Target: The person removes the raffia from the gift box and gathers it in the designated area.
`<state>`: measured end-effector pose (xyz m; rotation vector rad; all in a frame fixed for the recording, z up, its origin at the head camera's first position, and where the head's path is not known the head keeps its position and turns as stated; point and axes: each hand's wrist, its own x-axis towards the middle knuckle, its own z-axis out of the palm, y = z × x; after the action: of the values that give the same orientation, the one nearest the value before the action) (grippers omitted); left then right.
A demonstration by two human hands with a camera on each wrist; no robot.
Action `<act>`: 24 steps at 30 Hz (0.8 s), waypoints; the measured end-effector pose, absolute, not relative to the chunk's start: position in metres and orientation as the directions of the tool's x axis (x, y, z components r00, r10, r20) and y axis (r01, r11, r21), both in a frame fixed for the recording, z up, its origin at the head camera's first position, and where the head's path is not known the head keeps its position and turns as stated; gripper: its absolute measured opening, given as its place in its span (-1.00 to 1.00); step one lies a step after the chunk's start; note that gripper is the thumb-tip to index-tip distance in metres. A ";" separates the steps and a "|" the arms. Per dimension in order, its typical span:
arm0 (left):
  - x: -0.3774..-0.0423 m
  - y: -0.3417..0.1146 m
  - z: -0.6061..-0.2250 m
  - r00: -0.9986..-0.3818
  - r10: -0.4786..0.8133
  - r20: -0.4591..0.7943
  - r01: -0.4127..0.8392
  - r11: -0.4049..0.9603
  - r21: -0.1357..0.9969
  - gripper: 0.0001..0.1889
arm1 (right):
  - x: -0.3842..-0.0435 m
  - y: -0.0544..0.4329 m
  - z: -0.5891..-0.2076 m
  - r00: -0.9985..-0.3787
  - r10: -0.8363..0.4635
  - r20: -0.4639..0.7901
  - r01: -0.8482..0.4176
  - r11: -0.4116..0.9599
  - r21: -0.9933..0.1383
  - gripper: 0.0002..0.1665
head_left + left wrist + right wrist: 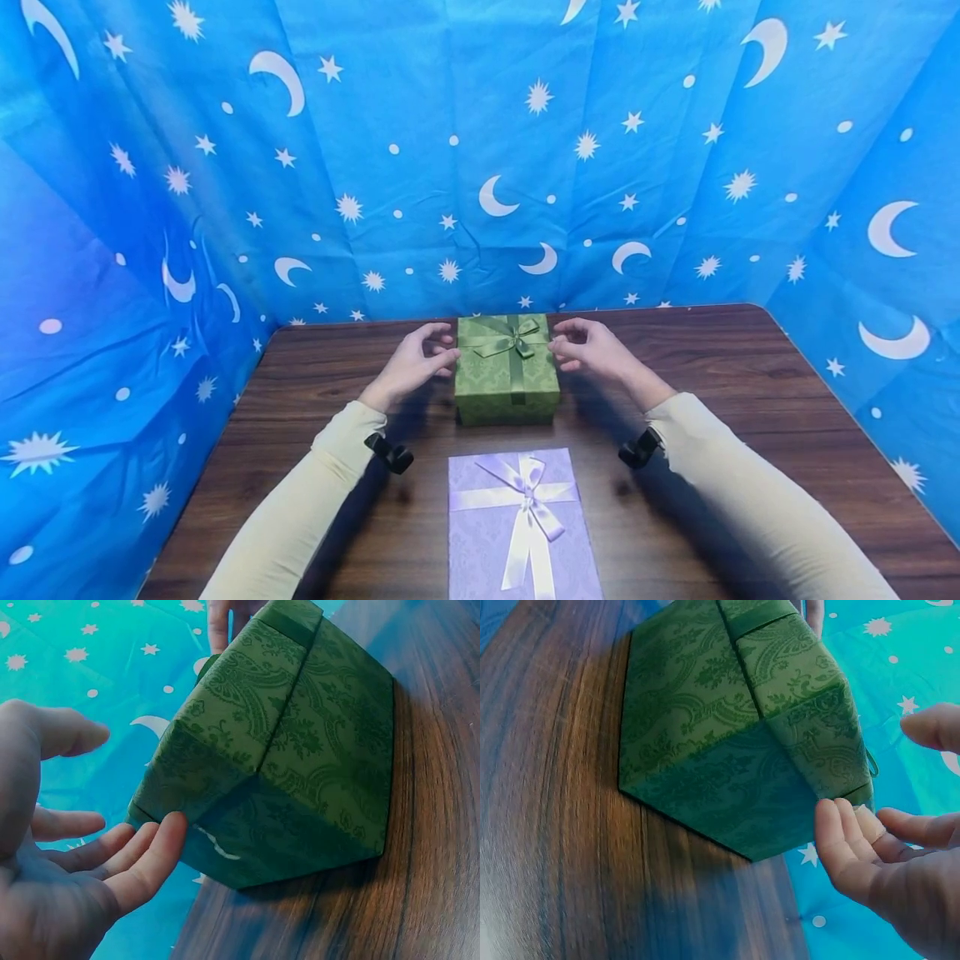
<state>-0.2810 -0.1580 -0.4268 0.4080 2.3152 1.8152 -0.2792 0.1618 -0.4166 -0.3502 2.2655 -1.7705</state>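
A green patterned gift box (487, 382) with a lid and a ribbon bow (516, 340) on top stands toward the far side of the table. My left hand (414, 360) is at its left side, fingers loosely bent and thumb apart. In the left wrist view the fingertips (174, 825) are right at the lid's lower edge. On the opposite side, my right hand (597, 348) mirrors this, its fingertips (829, 814) at the lid's edge in the right wrist view. Both thumbs stand away from the lid, which sits on the box.
Nearer to me lies a lilac gift box (480, 550) with a pale satin bow, cut off by the frame's bottom. The dark wooden table (315, 367) is enclosed by a blue cloth (420, 192) with moons and stars behind and on both sides.
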 end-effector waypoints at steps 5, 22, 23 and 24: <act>-0.283 -0.156 -0.430 -0.955 0.294 -0.039 0.005 0.147 0.989 -0.45 | -0.281 0.160 -0.419 -0.935 -0.313 -0.166 0.131 0.130 -0.983 -0.32; -0.292 -0.156 -0.441 -0.928 0.273 -0.253 -0.257 0.023 0.966 -0.56 | -0.282 0.159 -0.436 -0.903 -0.339 -0.264 0.286 -0.015 -0.958 -0.62; -0.292 -0.156 -0.441 -0.926 0.274 -0.261 -0.264 0.025 0.964 -0.56 | -0.282 0.159 -0.436 -0.902 -0.338 -0.268 0.291 -0.016 -0.957 -0.63; -0.293 -0.155 -0.442 -0.924 0.276 -0.267 -0.270 0.027 0.963 -0.56 | -0.282 0.159 -0.437 -0.901 -0.337 -0.274 0.298 -0.020 -0.954 -0.66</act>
<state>-0.2925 -0.1554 -0.4421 0.0061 1.9318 1.9544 -0.2815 0.1588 -0.4365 -0.0403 1.8331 -1.9728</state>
